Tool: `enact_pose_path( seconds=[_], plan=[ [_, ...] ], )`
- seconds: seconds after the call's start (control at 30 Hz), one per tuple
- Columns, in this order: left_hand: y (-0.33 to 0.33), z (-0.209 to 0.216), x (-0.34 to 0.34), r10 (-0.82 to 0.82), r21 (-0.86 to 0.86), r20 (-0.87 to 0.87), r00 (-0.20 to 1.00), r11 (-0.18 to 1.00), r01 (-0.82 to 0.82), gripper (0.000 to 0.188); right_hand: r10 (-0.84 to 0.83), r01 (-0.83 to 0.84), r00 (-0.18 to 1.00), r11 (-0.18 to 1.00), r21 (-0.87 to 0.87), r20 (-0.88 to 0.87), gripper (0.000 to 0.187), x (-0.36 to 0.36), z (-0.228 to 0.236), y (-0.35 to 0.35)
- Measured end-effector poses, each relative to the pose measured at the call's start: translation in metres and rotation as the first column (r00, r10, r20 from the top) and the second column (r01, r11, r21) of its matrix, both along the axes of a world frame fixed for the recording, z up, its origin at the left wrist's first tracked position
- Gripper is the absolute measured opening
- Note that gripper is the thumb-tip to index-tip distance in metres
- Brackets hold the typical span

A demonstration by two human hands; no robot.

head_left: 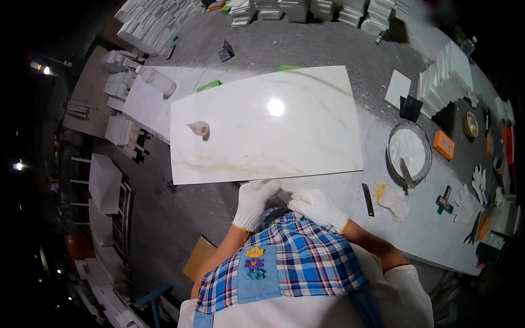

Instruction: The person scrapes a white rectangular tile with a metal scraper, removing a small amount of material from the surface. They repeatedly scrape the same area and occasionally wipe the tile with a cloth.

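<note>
The grey flat piece [282,197] lies between my two gloved hands, just short of the slab's near edge. Directions are read on a clock face centred on this piece, with 12 o'clock pointing away from me. The governing relation is with the white marble-patterned slab [262,150], which lies at 12 o'clock from my grip. Its long axis runs roughly from 9 to 3 o'clock, the right end tipped slightly away from me. My left hand [256,202] is the nearer to it, level with its near edge; whether glove meets slab I cannot tell. My right hand [318,208] sits a little farther back.

Grip: the fingers of both hands are drawn in, pinching the grey piece from either side; the firmness of the hold cannot be judged.

On the slab, between 10 and 11 o'clock, stands a small white squeeze bottle [199,129]. Green blocks [209,86] show past the far edge at 11 and 12 o'clock. On the counter [432,240], a dark narrow strip [368,200] lies at 3 o'clock, with a loose glove [395,203] beyond it. At 2 o'clock are a round basin [389,153] of white material, then an orange box [444,145].
</note>
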State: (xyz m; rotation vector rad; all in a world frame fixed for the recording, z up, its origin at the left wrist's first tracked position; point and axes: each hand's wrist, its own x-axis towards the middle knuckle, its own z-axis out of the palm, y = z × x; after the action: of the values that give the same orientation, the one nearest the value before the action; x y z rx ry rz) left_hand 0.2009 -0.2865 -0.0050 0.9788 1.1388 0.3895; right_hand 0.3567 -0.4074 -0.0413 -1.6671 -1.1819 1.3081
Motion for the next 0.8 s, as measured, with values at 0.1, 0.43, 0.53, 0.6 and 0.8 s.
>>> enact_pose_path(
  seconds=[0.1, 0.43, 0.53, 0.6, 0.8],
  plan=[
    [-0.001, -0.001, -0.001, 0.028, 0.012, -0.042, 0.999, 1.0, -0.027, 0.02, 0.038, -0.04, 0.998, 0.998, 0.051, 0.047, 0.028, 0.006, -0.005, -0.004],
    [-0.01, -0.014, -0.001, -0.107, 0.044, -0.087, 0.99, 0.993, 0.111, 0.027, -0.013, 0.017, 0.997, 0.999, 0.046, -0.076, 0.038, 0.006, -0.02, -0.01],
    [-0.002, -0.024, -0.009, 0.011, 0.134, -0.101, 0.995, 0.991, 0.003, 0.026, 0.075, -0.072, 0.996, 0.996, -0.056, 0.047, 0.04, 0.018, -0.03, -0.014],
    [0.006, -0.017, -0.013, 0.048, 0.085, -0.039, 0.998, 0.995, -0.044, 0.024, 0.021, 0.007, 0.984, 0.987, -0.158, 0.175, 0.042, 0.029, -0.033, -0.022],
    [-0.003, -0.042, -0.02, 0.023, -0.22, 0.001, 1.0, 0.975, -0.023, 0.029, -0.29, 0.187, 0.821, 0.95, 0.249, 0.492, 0.032, 0.057, -0.039, -0.009]
  ],
)
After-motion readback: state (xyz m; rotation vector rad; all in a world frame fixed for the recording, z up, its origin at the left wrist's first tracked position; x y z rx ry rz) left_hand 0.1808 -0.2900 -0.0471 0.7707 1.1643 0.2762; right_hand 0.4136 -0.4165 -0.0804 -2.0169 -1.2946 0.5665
